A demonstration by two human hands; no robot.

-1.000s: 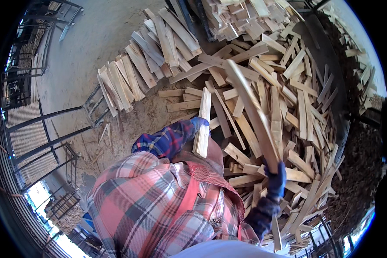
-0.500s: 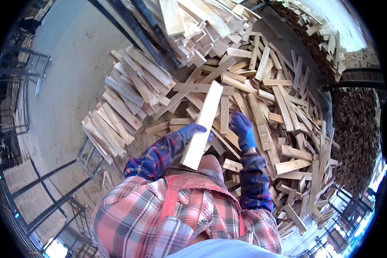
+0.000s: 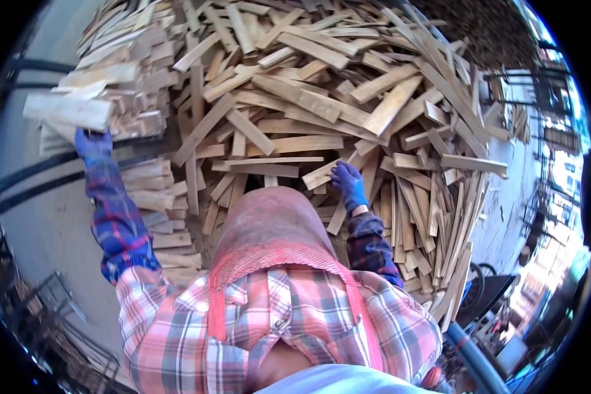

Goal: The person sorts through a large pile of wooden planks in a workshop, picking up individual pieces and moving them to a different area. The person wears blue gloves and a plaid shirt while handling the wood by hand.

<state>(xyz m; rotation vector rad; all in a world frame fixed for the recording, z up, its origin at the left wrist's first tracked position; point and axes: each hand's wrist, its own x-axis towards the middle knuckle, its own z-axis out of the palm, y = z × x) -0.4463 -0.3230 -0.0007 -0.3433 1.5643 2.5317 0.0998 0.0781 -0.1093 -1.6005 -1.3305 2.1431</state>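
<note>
At the far left, my left hand, in a blue glove, grips a pale wooden board by its near edge. That board is slightly blurred and lies over a stack of similar boards, so I cannot tell whether it touches them. My right hand, gloved too, is closed at the near edge of the loose pile. Its fingers are on the end of a short wooden board; the fingertips are partly hidden.
Dark metal bars run along the left beside the stacks. A lower row of boards lies nearer me. My apron bulges before the pile. A wheel and a blue-grey pipe are at the lower right.
My view has turned left-to-right across the pile. My left hand has carried its board from in front of me out to the left stack. My right hand, open before, has closed on a board.
</note>
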